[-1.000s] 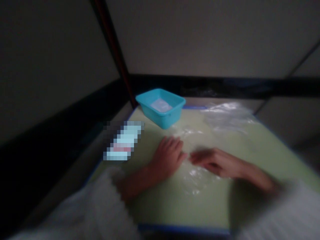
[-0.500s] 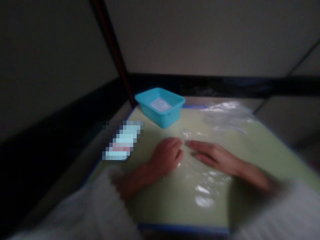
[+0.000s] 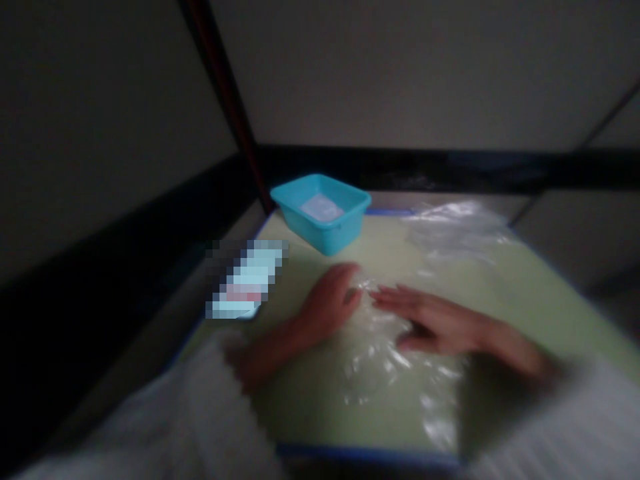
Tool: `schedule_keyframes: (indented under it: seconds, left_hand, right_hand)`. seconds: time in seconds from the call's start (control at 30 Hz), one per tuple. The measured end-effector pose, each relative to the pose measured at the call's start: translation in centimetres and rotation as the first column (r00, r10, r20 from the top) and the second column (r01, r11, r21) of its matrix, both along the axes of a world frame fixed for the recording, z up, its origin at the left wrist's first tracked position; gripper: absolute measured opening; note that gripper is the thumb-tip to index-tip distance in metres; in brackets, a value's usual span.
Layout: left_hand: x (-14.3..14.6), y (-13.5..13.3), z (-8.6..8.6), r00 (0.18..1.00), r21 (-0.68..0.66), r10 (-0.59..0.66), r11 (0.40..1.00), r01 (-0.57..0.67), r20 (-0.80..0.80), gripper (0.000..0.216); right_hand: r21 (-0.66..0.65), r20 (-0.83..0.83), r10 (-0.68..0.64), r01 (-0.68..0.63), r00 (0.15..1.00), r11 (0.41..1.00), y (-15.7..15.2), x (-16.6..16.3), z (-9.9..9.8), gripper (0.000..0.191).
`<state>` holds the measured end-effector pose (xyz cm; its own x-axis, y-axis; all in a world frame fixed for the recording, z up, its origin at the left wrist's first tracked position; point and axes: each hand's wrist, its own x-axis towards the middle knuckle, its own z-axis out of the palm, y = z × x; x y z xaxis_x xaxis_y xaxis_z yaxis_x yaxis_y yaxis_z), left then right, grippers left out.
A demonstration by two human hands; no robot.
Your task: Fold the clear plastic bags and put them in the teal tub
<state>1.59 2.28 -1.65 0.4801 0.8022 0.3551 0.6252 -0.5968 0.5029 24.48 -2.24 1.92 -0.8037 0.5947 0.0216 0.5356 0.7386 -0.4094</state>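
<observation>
Left hand (image 3: 330,300) curls at the clear plastic film (image 3: 385,363) on the green tabletop (image 3: 310,413); from here I can't tell whether it grips. The right hand (image 3: 435,323) spreads loosely over the film; a light, flat palm should limit creasing. Half a second ago, its thumb sat closer to its fingers.

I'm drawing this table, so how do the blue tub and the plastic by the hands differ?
The blue tub is solid-coloured; the plastic is see-through. The tub has upright walls; the plastic is low and wrinkled. The tub sits farther back; the plastic is nearer. Both are on the table.
</observation>
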Motion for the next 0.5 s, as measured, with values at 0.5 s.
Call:
schedule_keyframes:
  seconds: [0.5]
  left_hand:
    - [-0.1,1.5,0.8,0.963,-0.361,-0.034,0.923,0.133,0.268,0.028]
  right_hand:
    - [-0.008,-0.101,0.068,-0.069,0.993,0.998,-1.1,-0.9,1.0,0.053]
